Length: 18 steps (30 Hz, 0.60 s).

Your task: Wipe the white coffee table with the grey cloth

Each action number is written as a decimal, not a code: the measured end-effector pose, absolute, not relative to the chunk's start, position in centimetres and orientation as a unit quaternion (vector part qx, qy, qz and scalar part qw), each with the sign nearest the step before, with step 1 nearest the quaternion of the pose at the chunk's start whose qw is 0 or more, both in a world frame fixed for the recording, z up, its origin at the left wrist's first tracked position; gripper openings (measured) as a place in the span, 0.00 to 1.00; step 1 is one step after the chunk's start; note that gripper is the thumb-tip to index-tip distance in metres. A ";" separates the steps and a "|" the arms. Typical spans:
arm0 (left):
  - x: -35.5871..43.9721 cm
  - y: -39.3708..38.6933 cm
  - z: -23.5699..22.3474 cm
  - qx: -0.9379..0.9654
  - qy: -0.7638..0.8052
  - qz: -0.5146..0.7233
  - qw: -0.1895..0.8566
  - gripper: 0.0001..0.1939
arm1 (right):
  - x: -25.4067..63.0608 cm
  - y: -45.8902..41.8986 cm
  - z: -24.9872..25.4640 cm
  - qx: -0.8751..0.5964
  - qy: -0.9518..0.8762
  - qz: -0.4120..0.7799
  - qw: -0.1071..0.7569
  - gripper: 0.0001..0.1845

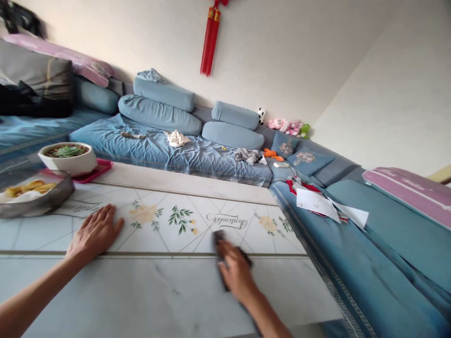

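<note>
My left hand (94, 234) lies flat on the patterned table top (169, 281), fingers stretched out and close together, holding nothing. My right hand (235, 272) presses down on a dark cloth (219, 237) on the table, to the right of the middle; its fingers are curled over the cloth, and the hand is a little blurred. Part of the cloth pokes out beyond the fingers. The two hands are well apart on the table.
At the table's left stand a white bowl with a succulent (68, 157) on a red tray (94, 172) and a grey dish of yellow food (33, 192). A blue corner sofa (183, 150) wraps around the table, strewn with cushions, clothes, papers (317, 203) and plush toys (285, 126).
</note>
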<state>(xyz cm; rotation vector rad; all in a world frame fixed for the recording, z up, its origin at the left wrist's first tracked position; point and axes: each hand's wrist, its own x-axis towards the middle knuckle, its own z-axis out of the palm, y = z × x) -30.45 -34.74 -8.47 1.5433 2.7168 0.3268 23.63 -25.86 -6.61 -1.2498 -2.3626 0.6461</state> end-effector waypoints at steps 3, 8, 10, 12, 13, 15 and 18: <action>-30.6 -34.7 -9.5 0.498 0.857 0.129 -0.028 0.42 | 34.4 -18.1 -4.0 -0.660 -0.705 0.152 0.209 0.34; -30.2 -34.6 -10.3 0.493 0.856 0.153 -0.044 0.41 | 35.7 -4.6 1.3 -0.791 -0.586 0.067 0.162 0.29; -29.9 -34.6 -10.4 0.489 0.856 0.159 -0.058 0.41 | 30.9 -0.4 2.4 -0.801 -0.579 0.061 0.141 0.22; -29.6 -34.6 -10.3 0.491 0.854 0.156 -0.072 0.41 | 23.8 2.6 2.8 -0.780 -0.609 0.065 0.127 0.17; -29.4 -34.6 -10.3 0.492 0.854 0.154 -0.077 0.40 | 19.6 3.4 2.7 -0.756 -0.639 0.069 0.124 0.15; -29.2 -34.6 -10.0 0.489 0.855 0.152 -0.086 0.39 | 10.1 3.1 2.2 -0.683 -0.715 0.084 0.122 0.12; -29.1 -34.7 -9.6 0.483 0.858 0.155 -0.083 0.38 | -3.9 -2.7 0.7 -0.526 -0.833 0.112 0.128 0.10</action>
